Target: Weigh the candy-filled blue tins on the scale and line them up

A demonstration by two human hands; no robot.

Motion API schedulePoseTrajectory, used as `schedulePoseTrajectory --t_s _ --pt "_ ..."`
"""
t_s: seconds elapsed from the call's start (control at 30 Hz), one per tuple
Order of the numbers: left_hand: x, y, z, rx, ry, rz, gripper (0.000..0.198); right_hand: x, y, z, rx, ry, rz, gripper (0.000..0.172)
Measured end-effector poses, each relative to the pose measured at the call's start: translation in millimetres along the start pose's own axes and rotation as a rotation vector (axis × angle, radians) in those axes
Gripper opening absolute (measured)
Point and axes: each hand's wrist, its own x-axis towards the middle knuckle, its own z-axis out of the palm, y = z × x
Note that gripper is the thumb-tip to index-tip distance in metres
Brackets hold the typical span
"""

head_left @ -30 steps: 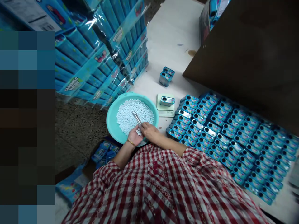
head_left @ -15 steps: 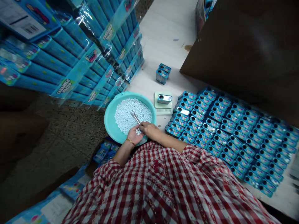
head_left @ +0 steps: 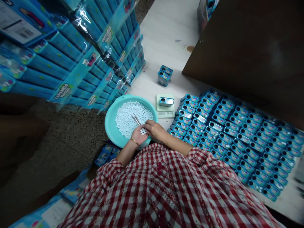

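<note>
Over the near rim of a turquoise basin (head_left: 109, 128), my left hand (head_left: 137, 136) is palm up and cupped, holding several small white candies (head_left: 142, 131). My right hand (head_left: 154, 129) reaches across from the right, its fingers closed together at the candies in that palm; what they pinch is hidden. A shiny metal scoop (head_left: 136, 119) rests among the loose white candies (head_left: 128, 114) in the basin, its near end close to my fingers. Right of the basin, a blue tin (head_left: 166, 101) with a round hole in its top sits on a pale small scale (head_left: 165, 114).
Rows of blue tins (head_left: 224, 139) cover the table at right. Two more tins (head_left: 164, 76) stand beyond the scale. Stacked blue display packs (head_left: 78, 69) rise at left. A large brown box (head_left: 237, 53) looms at back right; an open box of blue packs (head_left: 104, 155) sits below.
My right hand has shifted slightly up and right, showing more of the candies in my left palm. The left hand moved slightly right. The view shifted a little; the tin on the scale stays put.
</note>
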Motion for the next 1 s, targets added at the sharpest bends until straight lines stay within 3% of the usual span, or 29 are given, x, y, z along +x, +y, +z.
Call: schedulePoseTrajectory --t_s 0.2,0.3,0.4,0.53,0.67,0.8,1.0 --pt "1.4 -0.5 18.4 0.004 -0.041 -0.004 0.020 -1.2 9.6 -12.2 0.088 0.073 -0.007 0.021" --pt "2.5 1.3 22.9 0.022 -0.118 -0.002 0.020 -1.9 31.0 -29.1 0.213 0.257 0.050 0.020" --pt "2.4 4.6 24.4 0.070 -0.170 -0.020 0.023 1.8 60.8 -51.9 0.196 0.442 0.161 0.021" --pt "0.9 7.5 22.8 0.054 -0.152 -0.009 0.026 11.9 93.3 -71.4 0.099 0.456 0.257 0.023" --pt "-0.3 9.2 16.3 0.039 -0.137 0.001 0.025 10.2 106.2 -80.1 0.090 0.525 0.317 0.025" --pt "1.4 9.1 8.8 0.035 -0.099 0.008 0.021 -2.2 88.5 -75.6 0.173 0.644 0.349 0.023" --pt "2.6 2.6 -1.2 0.062 -0.121 -0.080 0.025 -16.0 24.2 -33.5 0.279 0.423 -0.006 0.023"
